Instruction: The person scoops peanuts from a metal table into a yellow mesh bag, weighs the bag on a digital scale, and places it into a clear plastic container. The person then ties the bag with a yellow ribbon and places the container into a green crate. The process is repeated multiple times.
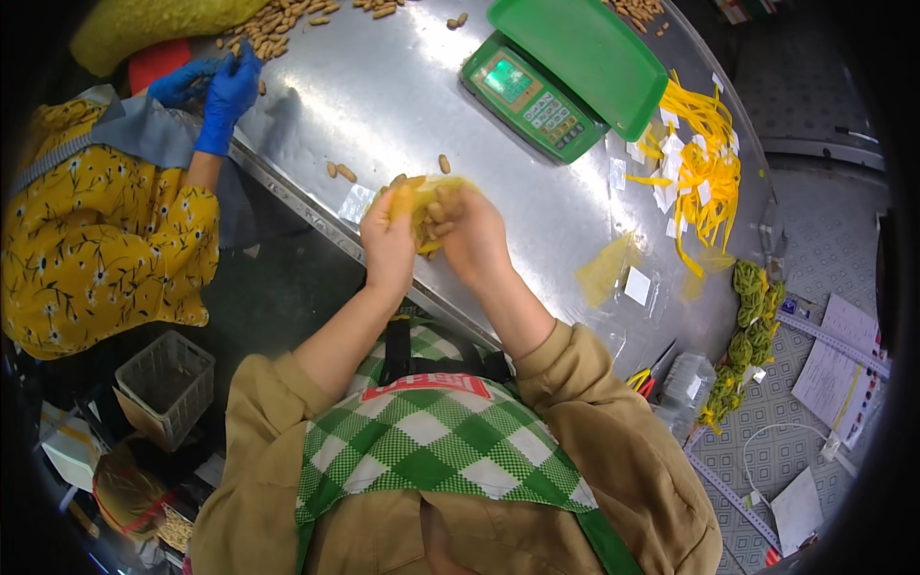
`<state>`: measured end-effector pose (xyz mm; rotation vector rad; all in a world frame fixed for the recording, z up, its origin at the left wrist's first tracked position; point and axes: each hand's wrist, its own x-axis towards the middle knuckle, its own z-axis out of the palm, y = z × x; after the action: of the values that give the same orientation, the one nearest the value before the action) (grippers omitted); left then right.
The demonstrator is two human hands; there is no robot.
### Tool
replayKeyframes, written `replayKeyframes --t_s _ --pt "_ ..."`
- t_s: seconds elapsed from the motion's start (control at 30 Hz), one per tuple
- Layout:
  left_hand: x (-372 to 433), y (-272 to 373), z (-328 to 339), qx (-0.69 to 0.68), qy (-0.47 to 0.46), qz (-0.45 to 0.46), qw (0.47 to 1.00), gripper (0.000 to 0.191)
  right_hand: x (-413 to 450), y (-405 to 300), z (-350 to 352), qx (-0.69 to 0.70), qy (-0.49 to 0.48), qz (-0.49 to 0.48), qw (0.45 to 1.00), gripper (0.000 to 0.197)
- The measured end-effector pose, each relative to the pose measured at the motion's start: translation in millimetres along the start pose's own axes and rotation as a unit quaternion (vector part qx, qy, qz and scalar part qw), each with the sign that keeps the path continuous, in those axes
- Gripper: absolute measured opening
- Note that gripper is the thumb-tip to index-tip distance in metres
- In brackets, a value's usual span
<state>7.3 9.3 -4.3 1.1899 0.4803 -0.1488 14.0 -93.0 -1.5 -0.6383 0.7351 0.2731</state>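
Note:
Over the near edge of a metal table, my left hand grips a yellow mesh net bag by its left side. My right hand is cupped at the bag's right side, with peanuts in their shells between the two hands. It is unclear which of these peanuts lie inside the net. A single peanut lies just beyond the bag, and two more lie to the left, near a small clear plastic packet. The fingertips of both hands are partly hidden by the net.
A green digital scale with a green tray stands ahead. Yellow tag straps lie at right, near a flat yellow net, green bundles and scissors. At left, a co-worker's blue-gloved hands are beside a peanut pile.

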Motion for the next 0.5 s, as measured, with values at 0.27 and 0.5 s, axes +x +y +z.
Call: replayKeyframes --t_s 0.27,0.5 --pt "0 24 4 -0.085 0.087 -0.026 0.992 0.025 -26 3 16 -0.297 -0.053 -0.118 0.946 0.017" --pt "-20 33 11 -0.075 0.049 -0.020 0.996 0.023 -44 -1 6 -0.502 -0.094 -0.248 0.823 0.024"
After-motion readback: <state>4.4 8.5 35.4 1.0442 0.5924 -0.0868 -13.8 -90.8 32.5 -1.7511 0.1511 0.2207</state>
